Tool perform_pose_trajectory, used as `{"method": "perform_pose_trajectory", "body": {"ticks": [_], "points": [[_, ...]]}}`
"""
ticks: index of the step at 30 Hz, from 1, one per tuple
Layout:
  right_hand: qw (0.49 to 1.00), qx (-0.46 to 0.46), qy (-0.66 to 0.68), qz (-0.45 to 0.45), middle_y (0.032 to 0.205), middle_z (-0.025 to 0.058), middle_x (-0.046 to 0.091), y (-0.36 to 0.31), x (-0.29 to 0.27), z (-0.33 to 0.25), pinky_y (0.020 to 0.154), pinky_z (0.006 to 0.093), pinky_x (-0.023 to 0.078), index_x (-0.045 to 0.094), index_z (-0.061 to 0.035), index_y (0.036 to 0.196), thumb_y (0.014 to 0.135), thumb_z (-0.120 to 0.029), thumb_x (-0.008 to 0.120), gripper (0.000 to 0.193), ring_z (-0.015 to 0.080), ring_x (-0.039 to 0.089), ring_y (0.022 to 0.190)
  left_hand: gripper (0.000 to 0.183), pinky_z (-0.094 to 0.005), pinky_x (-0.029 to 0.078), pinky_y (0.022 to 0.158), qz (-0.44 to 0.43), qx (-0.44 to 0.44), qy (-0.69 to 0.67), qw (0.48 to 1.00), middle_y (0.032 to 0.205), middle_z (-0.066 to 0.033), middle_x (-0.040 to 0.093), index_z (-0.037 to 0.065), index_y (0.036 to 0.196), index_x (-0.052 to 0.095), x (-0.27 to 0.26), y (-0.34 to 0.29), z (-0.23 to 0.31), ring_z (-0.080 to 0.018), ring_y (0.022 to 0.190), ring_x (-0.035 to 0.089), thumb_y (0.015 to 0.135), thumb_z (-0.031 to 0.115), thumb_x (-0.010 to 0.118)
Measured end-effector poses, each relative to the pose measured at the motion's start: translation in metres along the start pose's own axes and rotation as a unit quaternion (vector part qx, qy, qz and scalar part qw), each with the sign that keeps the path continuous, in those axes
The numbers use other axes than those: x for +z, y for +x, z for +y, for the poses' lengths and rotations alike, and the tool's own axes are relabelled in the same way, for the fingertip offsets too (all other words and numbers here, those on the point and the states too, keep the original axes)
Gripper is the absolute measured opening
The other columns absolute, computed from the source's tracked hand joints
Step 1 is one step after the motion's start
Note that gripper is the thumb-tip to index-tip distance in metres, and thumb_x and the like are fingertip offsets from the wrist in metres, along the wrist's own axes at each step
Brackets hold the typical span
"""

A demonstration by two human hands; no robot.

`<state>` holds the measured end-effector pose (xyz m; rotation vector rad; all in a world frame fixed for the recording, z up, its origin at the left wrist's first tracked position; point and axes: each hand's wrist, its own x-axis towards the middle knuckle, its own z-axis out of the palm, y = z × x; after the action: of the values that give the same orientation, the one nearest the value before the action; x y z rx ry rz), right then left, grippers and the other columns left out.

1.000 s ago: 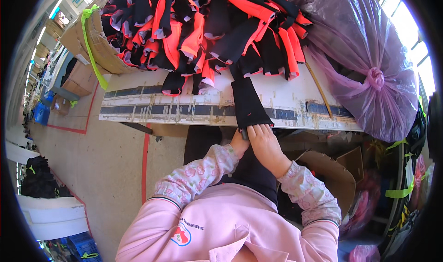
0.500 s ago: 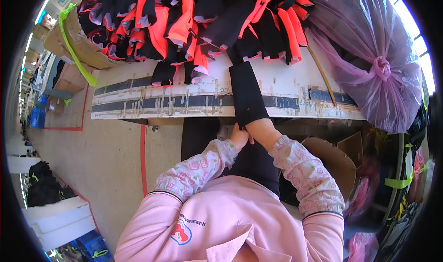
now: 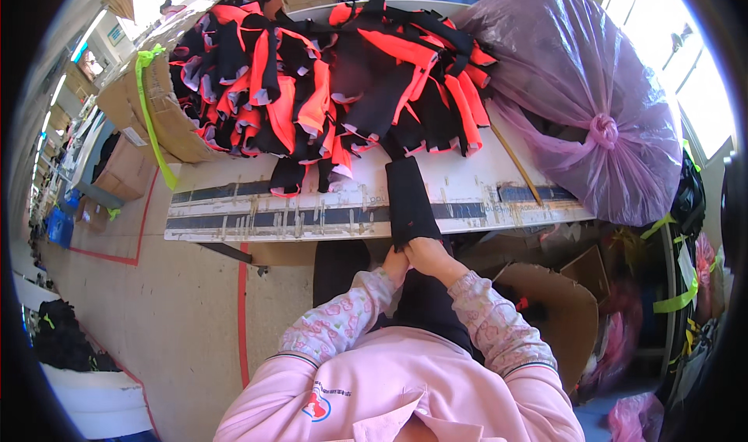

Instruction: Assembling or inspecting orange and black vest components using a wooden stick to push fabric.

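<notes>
A flat black fabric sleeve hangs over the table's front edge toward me, its far end lying on the tabletop. At its near end, my right hand is closed on the hem, back of the hand up. My left hand is against it, closed at the near left corner of the sleeve, with most of its fingers hidden. Beyond the sleeve lies a large pile of black and bright orange-red fabric pieces, some hanging toward the table's front.
The white table has dark stripes and a worn front edge. A thin wooden stick lies beside a knotted translucent purple bag. At the left, a cardboard box bears a yellow-green strip. An open carton sits below the table, right.
The view has tilted up, so the table appears lower and more of its far side shows. My right hand, earlier largely hidden at the sleeve's near end, now shows on its hem.
</notes>
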<state>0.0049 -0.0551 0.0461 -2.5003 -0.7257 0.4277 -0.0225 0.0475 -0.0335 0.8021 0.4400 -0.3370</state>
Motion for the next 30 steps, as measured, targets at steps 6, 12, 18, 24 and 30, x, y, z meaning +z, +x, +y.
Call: {"method": "perform_pose_trajectory", "body": {"ticks": [6, 12, 18, 24, 30], "points": [[0.996, -0.005, 0.058, 0.064, 0.084, 0.0148, 0.064, 0.009, -0.006, -0.008, 0.066, 0.0439, 0.049, 0.064, -0.0095, 0.090, 0.079, -0.018, 0.051, 0.019, 0.0366, 0.061, 0.071, 0.014, -0.0270, 0.044, 0.048, -0.051, 0.059, 0.187, 0.979, 0.082, -0.0050, 0.062, 0.009, 0.099, 0.057, -0.008, 0.001, 0.009, -0.0155, 0.065, 0.059, 0.089, 0.011, 0.047], [1.000, 0.000, 0.000, 0.016, 0.082, 0.0160, 0.063, 0.025, 0.010, 0.021, 0.064, 0.0403, 0.049, 0.063, -0.0059, 0.088, 0.080, -0.018, 0.052, 0.019, 0.0303, 0.063, 0.075, 0.017, -0.0297, 0.044, 0.043, -0.013, 0.056, 0.059, 0.997, 0.074, -0.0071, 0.061, 0.006, 0.093, 0.056, 0.014, -0.003, 0.009, -0.0177, 0.054, 0.056, 0.092, 0.013, 0.041], [0.964, -0.111, 0.205, 0.124, 0.101, 0.0125, 0.063, -0.035, -0.073, -0.035, 0.087, 0.0384, 0.045, 0.060, -0.0021, 0.109, 0.072, 0.002, 0.057, 0.037, 0.0286, 0.060, 0.095, 0.016, -0.0316, 0.047, 0.048, -0.001, 0.148, 0.076, 0.986, 0.074, -0.0066, 0.061, 0.006, 0.096, 0.057, 0.011, -0.013, 0.004, -0.0171, 0.052, 0.056, 0.089, 0.016, 0.047], [0.935, -0.201, -0.195, 0.220, 0.121, 0.0148, 0.054, -0.002, -0.045, -0.014, 0.101, 0.0371, 0.036, 0.052, -0.0026, 0.120, 0.064, -0.004, 0.065, 0.058, 0.0281, 0.049, 0.116, 0.014, -0.0262, 0.047, 0.053, 0.049, 0.093, 0.003, 0.994, 0.075, -0.0020, 0.058, 0.010, 0.096, 0.056, 0.024, -0.014, 0.008, -0.0122, 0.060, 0.056, 0.087, 0.021, 0.052], [0.958, -0.209, -0.063, 0.184, 0.123, 0.0151, 0.053, -0.006, -0.023, 0.013, 0.105, 0.0366, 0.033, 0.055, -0.0001, 0.115, 0.067, -0.005, 0.059, 0.049, 0.0271, 0.047, 0.118, 0.018, -0.0317, 0.049, 0.062, 0.126, 0.053, -0.027, 0.990, 0.083, -0.0045, 0.058, 0.011, 0.100, 0.054, 0.021, -0.012, 0.006, -0.0149, 0.068, 0.057, 0.087, 0.025, 0.054]]}}
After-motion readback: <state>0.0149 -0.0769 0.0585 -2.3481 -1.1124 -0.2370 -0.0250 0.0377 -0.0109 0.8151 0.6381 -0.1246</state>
